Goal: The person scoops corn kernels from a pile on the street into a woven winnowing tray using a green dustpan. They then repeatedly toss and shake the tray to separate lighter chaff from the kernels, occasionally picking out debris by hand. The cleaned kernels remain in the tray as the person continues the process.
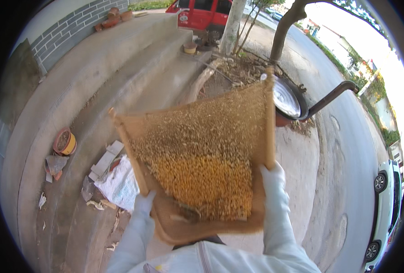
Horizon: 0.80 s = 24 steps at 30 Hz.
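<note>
A wide tan winnowing basket [270,127] with wooden side bars is held out in front of me, its open mouth facing away. My left hand [145,200] is closed round the left side bar near its lower end. On the opposite bar, my right hand [273,176] grips at about the same depth. Yellow grain [206,186] lies heaped toward the near part, and paler, chaff-like bits [202,127] spread over the far part. Motion smears the load, so the exact kind of grain cannot be made out. The undersides of both hands are hidden.
Concrete steps [97,91] run along the left, with a flowerpot [65,142] on them. A white sack [119,182] lies left of the basket. Beyond its far right corner stands a round stove [286,98] with a bent pipe [334,98]. A white car [386,214] is parked far right.
</note>
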Each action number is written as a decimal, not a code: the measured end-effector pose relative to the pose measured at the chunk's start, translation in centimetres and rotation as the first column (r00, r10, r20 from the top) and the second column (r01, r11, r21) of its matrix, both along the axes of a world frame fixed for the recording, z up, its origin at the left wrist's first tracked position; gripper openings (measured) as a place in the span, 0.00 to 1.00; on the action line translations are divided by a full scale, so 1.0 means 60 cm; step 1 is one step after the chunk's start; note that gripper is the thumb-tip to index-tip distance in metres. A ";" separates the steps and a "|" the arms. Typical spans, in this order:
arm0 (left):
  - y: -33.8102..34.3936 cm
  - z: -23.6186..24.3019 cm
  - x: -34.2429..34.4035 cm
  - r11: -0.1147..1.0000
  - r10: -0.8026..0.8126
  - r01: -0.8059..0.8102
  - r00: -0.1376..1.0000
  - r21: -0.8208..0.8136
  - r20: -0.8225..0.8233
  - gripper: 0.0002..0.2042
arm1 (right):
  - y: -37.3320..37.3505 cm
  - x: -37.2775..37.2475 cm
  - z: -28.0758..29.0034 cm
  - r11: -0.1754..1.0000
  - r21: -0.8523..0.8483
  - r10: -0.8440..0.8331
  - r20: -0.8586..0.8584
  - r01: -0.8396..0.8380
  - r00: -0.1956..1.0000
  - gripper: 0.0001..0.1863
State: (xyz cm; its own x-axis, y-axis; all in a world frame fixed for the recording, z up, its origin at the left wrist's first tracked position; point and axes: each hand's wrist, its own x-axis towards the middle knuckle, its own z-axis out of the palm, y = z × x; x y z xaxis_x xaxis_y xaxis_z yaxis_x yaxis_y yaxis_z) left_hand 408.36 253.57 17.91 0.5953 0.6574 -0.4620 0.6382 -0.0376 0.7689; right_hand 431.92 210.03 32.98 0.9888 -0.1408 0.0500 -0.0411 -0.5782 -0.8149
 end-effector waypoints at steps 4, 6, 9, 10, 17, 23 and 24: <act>0.023 -0.130 -0.003 0.996 0.017 -0.008 0.995 0.085 -0.099 0.34 | -0.025 0.050 -0.200 0.989 -0.148 0.000 -0.115 -0.017 0.993 0.23; 0.005 -0.118 -0.037 0.972 -0.138 0.157 0.984 0.176 -0.112 0.35 | -0.063 0.017 -0.236 0.972 -0.233 -0.062 -0.234 0.005 0.970 0.23; -0.005 -0.081 -0.053 0.986 -0.137 0.160 0.942 0.051 -0.307 0.35 | -0.062 -0.031 -0.242 0.966 -0.260 -0.097 -0.390 -0.008 0.916 0.22; -0.009 -0.064 -0.042 0.983 -0.127 0.159 0.951 0.096 -0.281 0.34 | -0.056 -0.026 -0.226 0.970 -0.242 -0.098 -0.363 0.008 0.927 0.21; 0.008 0.006 0.009 0.998 0.047 -0.045 0.998 -0.052 0.034 0.35 | -0.005 -0.014 -0.014 0.998 0.008 -0.059 -0.121 0.060 0.991 0.19; 0.023 -0.108 -0.043 0.971 -0.137 0.174 0.966 0.163 -0.218 0.37 | -0.040 -0.004 -0.232 0.975 -0.221 -0.057 -0.261 -0.002 0.964 0.20; 0.024 -0.112 -0.056 0.975 -0.128 0.164 0.966 0.151 -0.226 0.36 | -0.050 -0.027 -0.256 0.981 -0.195 -0.054 -0.305 -0.007 0.951 0.19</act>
State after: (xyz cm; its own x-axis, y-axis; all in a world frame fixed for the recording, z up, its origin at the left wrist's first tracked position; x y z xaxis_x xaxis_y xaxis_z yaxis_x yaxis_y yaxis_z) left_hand 404.99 255.04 11.17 0.5898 0.6493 -0.4802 0.7649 -0.2586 0.5899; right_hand 430.31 207.05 17.63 0.9567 -0.1822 -0.2271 -0.2873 -0.7175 -0.6346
